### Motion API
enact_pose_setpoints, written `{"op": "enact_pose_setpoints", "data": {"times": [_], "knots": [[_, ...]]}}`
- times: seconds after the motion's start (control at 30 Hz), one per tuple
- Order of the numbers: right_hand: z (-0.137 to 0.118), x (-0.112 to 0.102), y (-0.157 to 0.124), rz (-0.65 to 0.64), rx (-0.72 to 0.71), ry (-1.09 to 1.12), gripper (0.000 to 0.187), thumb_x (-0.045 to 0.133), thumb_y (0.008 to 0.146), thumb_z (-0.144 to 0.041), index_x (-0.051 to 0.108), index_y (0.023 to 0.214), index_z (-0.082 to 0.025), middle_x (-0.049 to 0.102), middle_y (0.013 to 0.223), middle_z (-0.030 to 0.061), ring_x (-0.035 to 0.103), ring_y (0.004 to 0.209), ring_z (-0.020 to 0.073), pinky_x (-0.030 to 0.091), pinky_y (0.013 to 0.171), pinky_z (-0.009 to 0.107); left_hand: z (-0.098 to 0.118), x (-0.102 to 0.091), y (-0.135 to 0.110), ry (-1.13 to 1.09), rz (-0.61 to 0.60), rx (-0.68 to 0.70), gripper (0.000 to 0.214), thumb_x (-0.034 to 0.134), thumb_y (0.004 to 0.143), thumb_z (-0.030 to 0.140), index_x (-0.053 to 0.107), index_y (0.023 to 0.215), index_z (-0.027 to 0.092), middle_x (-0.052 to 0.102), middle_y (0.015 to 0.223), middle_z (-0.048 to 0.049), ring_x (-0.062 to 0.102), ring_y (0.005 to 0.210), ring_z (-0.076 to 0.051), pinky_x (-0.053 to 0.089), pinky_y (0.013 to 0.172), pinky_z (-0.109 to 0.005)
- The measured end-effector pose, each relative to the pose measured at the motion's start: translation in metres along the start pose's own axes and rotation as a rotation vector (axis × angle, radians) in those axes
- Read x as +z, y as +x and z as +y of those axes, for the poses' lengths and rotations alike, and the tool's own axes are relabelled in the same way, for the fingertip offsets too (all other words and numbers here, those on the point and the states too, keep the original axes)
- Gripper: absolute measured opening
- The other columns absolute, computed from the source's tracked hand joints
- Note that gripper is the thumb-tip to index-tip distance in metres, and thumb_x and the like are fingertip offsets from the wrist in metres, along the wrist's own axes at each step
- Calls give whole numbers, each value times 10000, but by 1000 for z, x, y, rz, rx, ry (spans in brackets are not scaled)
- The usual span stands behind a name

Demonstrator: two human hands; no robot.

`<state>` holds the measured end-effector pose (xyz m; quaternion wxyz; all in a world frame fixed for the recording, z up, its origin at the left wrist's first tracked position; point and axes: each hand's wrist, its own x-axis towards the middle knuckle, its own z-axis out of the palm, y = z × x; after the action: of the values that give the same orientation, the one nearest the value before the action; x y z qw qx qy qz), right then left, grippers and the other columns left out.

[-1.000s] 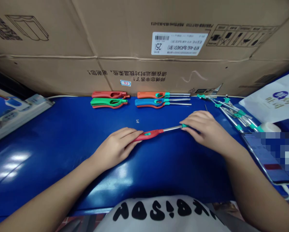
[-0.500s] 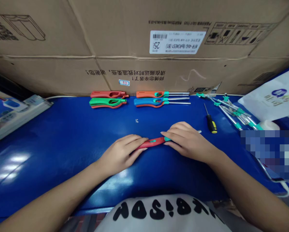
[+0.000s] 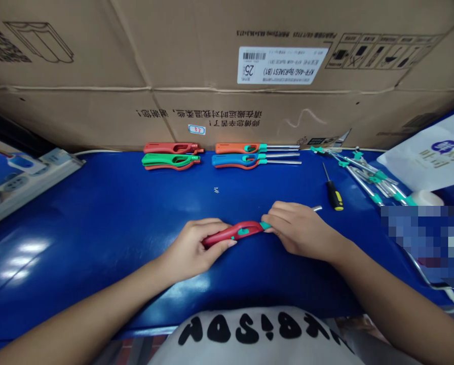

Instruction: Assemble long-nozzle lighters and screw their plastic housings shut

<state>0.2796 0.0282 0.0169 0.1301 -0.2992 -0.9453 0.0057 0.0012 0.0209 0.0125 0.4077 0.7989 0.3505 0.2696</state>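
A red stick lighter [image 3: 236,231] with a teal trigger and collar lies across the blue table in front of me. My left hand [image 3: 196,248] is closed round the red handle end. My right hand [image 3: 299,229] is closed over the teal collar and the metal tube, whose tip [image 3: 317,208] pokes out past my knuckles. Both hands hold the lighter just above the table [image 3: 98,218].
Red and green handle shells [image 3: 172,154] and finished orange and blue lighters [image 3: 255,154] lie by the cardboard box [image 3: 212,71]. A black-and-yellow screwdriver [image 3: 333,190] and metal tubes with teal collars [image 3: 367,175] lie right. A white bag [image 3: 432,152] sits far right, a power strip [image 3: 25,172] far left.
My right hand slid left along the metal tube from its tip to the teal collar, uncovering the screwdriver. My left hand curled tighter round the handle, and the lighter tilted slightly.
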Motion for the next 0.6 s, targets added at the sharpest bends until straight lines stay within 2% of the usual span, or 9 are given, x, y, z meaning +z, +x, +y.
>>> {"op": "enact_pose_setpoints", "data": {"times": [0.2, 0.33, 0.47, 0.6], "knots": [[-3, 2, 0, -22, 9, 74, 233, 421, 988, -126, 654, 986, -117, 630, 799, 78, 493, 744, 198, 388, 665, 310, -6, -1, -6, 162, -18, 184, 200, 593, 977, 190, 659, 1154, 125, 697, 987, -75, 642, 837, -148, 516, 762, -248], [-1, 11, 0, 6, 57, 85, 232, 417, 1018, -175, 641, 1052, -127, 663, 868, 79, 551, 767, 191, 403, 667, 299, -13, -5, -5, 355, -17, 270, 257, 578, 987, 200, 628, 1225, 117, 706, 1075, -106, 688, 921, -192, 558, 810, -292], [1, 18, 1, -40, 164, 114, 216, 441, 1029, -254, 628, 1094, -169, 669, 922, 58, 610, 775, 184, 418, 654, 298, -16, -8, -3, 470, 18, 268, 285, 589, 987, 233, 624, 1258, 149, 703, 1141, -97, 698, 989, -209, 573, 864, -325], [5, 14, 0, -48, 211, 143, 214, 457, 1028, -290, 624, 1107, -182, 662, 944, 61, 630, 830, 201, 455, 694, 311, -14, -10, -2, 482, 35, 209, 369, 598, 985, 315, 603, 1313, 147, 688, 1176, -112, 680, 1046, -228, 559, 917, -351]]}}
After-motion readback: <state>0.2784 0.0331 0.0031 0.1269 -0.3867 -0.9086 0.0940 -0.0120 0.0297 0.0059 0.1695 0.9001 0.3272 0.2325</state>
